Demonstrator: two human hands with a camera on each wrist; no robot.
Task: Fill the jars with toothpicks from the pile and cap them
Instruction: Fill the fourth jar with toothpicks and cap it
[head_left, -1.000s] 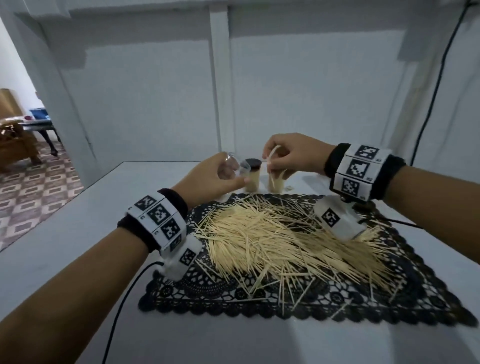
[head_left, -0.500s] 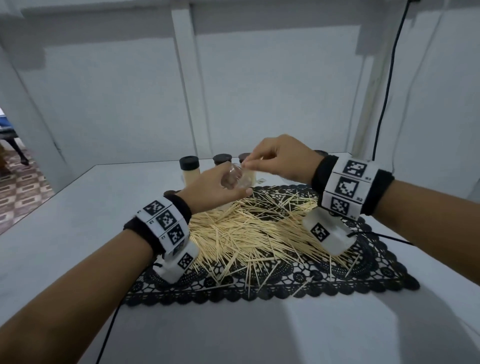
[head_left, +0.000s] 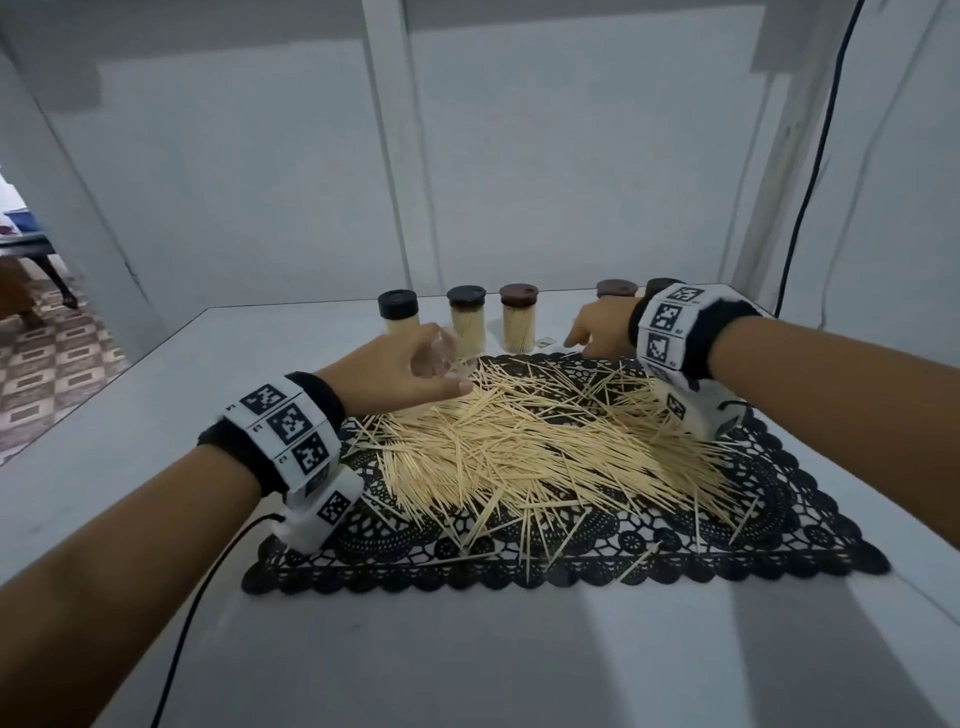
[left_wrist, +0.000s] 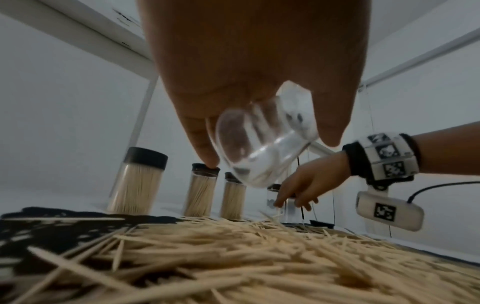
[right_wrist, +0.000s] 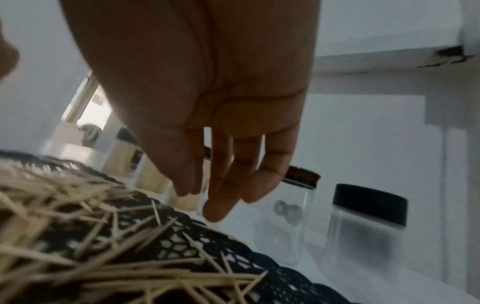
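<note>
The left hand (head_left: 400, 371) grips an empty clear jar (left_wrist: 262, 142), tilted with its open mouth facing back toward the wrist, just above the near-left part of the toothpick pile (head_left: 545, 447). The right hand (head_left: 602, 330) holds nothing; its fingers (right_wrist: 221, 185) hang loosely downward and slightly spread over the far edge of the black lace mat (head_left: 571, 545), close to an empty capped jar (right_wrist: 283, 218) with a brown lid; whether they touch it cannot be told. Just right of that jar stands another empty one with a black cap (right_wrist: 369, 205). Beyond the left hand, three capped jars full of toothpicks (head_left: 467, 325) stand in a row on the white table (head_left: 130, 467). The pile lies spread across the mat between and below both wrists. A black cable (head_left: 192, 623) trails from the left wrist.
</note>
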